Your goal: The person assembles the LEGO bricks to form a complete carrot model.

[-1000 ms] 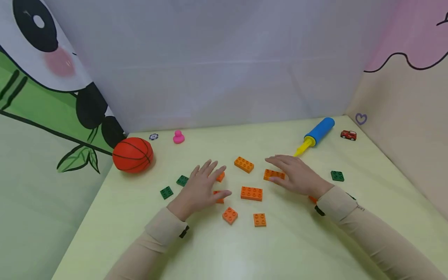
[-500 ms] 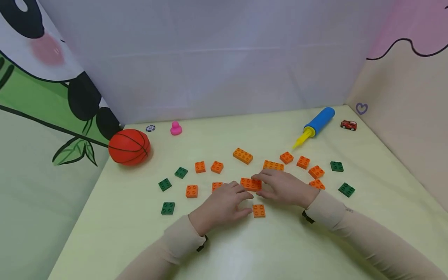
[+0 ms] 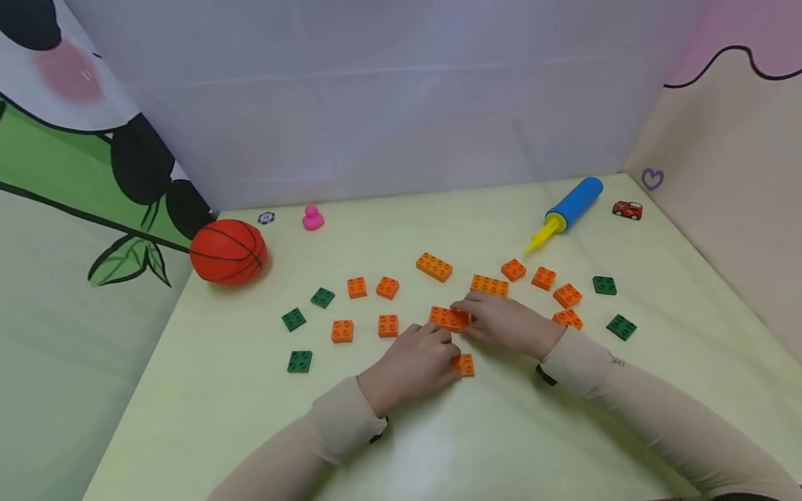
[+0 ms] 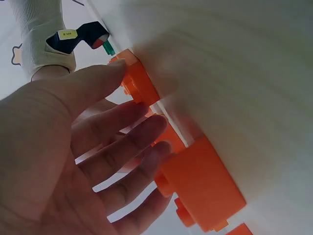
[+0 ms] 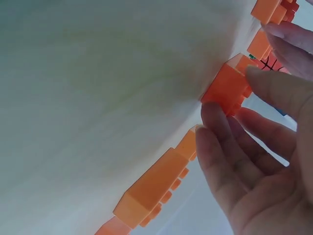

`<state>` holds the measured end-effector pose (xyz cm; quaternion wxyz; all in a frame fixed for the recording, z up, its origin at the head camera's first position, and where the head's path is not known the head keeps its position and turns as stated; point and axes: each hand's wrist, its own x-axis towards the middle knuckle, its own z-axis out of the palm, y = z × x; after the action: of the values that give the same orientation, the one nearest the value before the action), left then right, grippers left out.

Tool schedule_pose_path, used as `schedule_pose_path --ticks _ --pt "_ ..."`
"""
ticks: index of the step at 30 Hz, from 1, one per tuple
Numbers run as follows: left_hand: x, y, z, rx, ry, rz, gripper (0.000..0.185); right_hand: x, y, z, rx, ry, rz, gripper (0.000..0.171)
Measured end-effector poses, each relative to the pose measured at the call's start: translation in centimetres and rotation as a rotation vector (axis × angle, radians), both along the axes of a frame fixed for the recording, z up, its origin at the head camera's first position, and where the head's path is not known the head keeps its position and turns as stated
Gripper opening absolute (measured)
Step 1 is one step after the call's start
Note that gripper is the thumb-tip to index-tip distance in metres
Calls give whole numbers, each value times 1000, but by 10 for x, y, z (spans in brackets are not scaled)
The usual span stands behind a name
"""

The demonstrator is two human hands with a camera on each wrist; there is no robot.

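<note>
Several orange bricks lie scattered on the pale yellow table [image 3: 476, 431]. My right hand [image 3: 495, 321] pinches the right end of a long orange brick [image 3: 447, 317] between thumb and fingers; the right wrist view shows this brick [image 5: 226, 87] end-on. My left hand [image 3: 432, 351] lies beside it with relaxed fingers, its fingertips [image 3: 438, 334] at the brick's left end. The left thumb rests on a small square orange brick [image 3: 466, 364], seen too in the left wrist view [image 4: 139, 84]. Another orange brick [image 4: 203, 188] lies close under the left palm.
Around the hands lie more orange bricks [image 3: 434, 266] and flat green squares [image 3: 299, 361] [image 3: 621, 326]. An orange basketball [image 3: 228, 252], a pink duck [image 3: 312, 218], a blue-and-yellow pump [image 3: 567, 211] and a red toy car [image 3: 627, 209] line the back. Fabric walls close three sides.
Both hands drew back from the far bricks to the middle, uncovering several orange bricks. They now meet at the long orange brick, and the right hand has taken hold of it.
</note>
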<state>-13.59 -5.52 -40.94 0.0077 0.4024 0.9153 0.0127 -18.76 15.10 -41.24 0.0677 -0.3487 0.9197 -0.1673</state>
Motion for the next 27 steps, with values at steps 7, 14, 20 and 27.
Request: schedule_pose_path --ticks 7,14,20,27 --pt "-5 2 1 -16 -12 14 25 2 4 7 9 -16 -7 36" --pt "-7 -3 4 41 -3 7 24 12 11 12 27 -45 -29 39" --pt "-6 -16 14 248 33 28 20 25 15 19 21 -48 10 40" --pt "-6 -17 13 181 -64 55 37 41 16 18 14 -75 85 39"
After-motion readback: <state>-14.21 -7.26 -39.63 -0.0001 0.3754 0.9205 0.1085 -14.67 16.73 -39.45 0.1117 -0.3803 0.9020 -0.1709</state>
